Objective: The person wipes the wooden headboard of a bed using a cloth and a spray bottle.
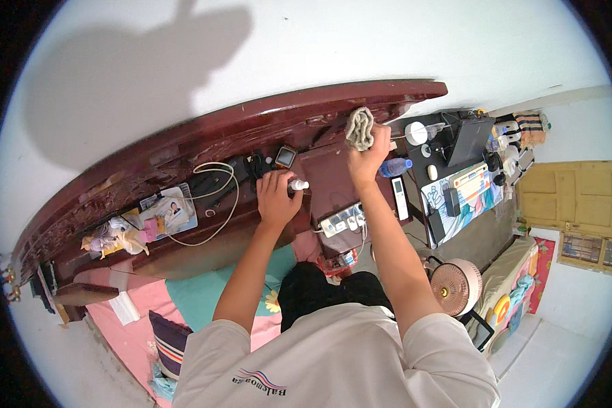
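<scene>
A small bottle with a white cap [299, 185] is in the grip of my left hand [277, 200], over the shelf of a dark red wooden headboard [285, 109]. My fingers hide most of the bottle's body. Further right, my right hand [368, 162] holds a folded grey-green cloth [360, 130] up against the headboard's carved face. Beyond my left fingertips sits a small device with a screen [285, 157]. A blue-tinted plastic bottle with a blue cap [395, 167] and a white remote control [399, 198] lie beside my right forearm.
A white power strip [341, 220] with plugs lies on the bedside cabinet [331, 183]. A white cable [233, 204] loops over the shelf near papers [176, 211]. At right are a desk with a laptop [470, 140] and a fan [454, 288]. The pink bed [132, 326] is lower left.
</scene>
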Available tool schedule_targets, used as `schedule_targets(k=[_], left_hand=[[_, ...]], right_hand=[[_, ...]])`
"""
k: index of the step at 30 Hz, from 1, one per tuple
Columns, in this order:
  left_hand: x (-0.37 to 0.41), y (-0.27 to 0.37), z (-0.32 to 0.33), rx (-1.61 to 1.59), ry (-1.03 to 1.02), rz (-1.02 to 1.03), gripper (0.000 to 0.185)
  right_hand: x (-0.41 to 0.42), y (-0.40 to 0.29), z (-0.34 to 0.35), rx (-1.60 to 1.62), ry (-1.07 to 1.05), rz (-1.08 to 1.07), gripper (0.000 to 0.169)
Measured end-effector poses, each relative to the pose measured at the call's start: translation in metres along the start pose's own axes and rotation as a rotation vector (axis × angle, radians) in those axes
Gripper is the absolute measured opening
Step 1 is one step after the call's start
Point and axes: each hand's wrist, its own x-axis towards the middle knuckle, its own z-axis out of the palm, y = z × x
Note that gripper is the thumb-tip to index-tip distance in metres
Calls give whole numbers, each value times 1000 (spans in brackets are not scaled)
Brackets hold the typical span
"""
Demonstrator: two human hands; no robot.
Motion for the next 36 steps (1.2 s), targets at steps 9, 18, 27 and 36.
schedule_targets(k=[9,18,27,36], left_hand=[[4,3,0,10,-13,-20,32],[1,-5,3,40,4,18,34],[0,0,4,-14,4,8,33],[-4,-4,0,-52,57,43,35]], right_hand=[[-52,36,20,-123,-374,92,45],[-56,34,0,120,-240,180,28],[-5,27,5,160,113,313,25],[-54,-47,48,193,-80,193,23]])
